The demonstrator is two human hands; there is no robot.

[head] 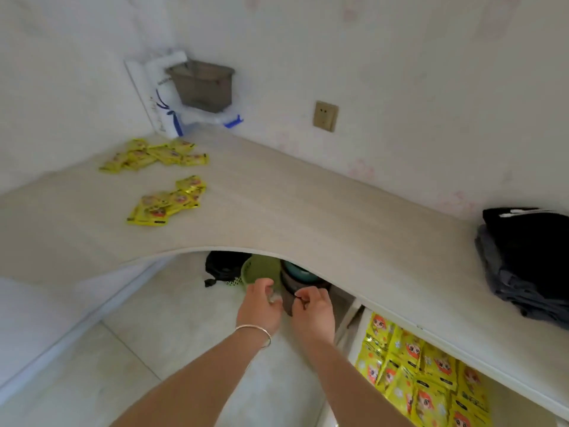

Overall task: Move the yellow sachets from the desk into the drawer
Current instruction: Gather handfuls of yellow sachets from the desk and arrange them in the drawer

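Two loose heaps of yellow sachets lie on the left part of the pale wooden desk (308, 211): a far heap (154, 155) near the corner and a nearer heap (167, 200). An open white drawer (357, 337) under the desk's right side holds several rows of yellow sachets (421, 377). Both hands hang together below the desk's curved front edge, away from either heap. My right hand (314, 309) pinches a small dark thing between thumb and fingertip. My left hand (258, 306), with a bangle on its wrist, has curled fingers; whether it holds anything is unclear.
A grey bin (201, 84) and white bags stand in the far corner. A wall socket (325, 115) sits on the back wall. Folded dark clothes (529, 260) lie at the desk's right end. Under the desk are a green basket (261, 269), a dark bag (224, 266) and a grey pot.
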